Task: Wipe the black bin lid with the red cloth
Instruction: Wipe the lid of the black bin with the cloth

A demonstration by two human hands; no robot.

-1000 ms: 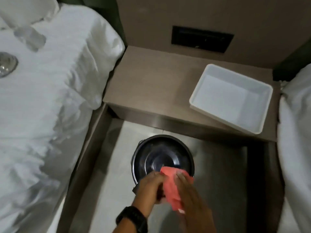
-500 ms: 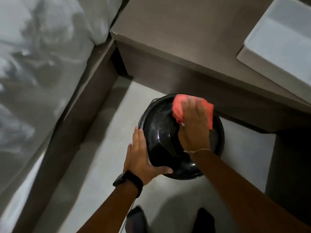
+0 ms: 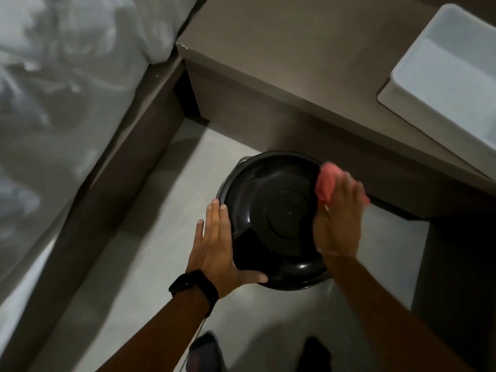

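Observation:
The round black bin lid (image 3: 273, 216) sits on its bin on the pale floor, between the bed and the bedside table. My left hand (image 3: 217, 245) lies flat against the lid's left rim, fingers spread, thumb hooked under the near edge. My right hand (image 3: 338, 218) presses the red cloth (image 3: 326, 181) onto the lid's right edge; the hand is blurred and covers most of the cloth.
A brown bedside table (image 3: 281, 63) stands just behind the bin, with a white tray (image 3: 440, 76) overhanging its right end. A bed with white bedding (image 3: 67, 89) and a dark frame runs along the left. My feet (image 3: 206, 350) show at the bottom.
My right hand has swept the red cloth from the lid's top middle to its right edge. My left hand has stayed on the left rim. The camera came in closer over the bin.

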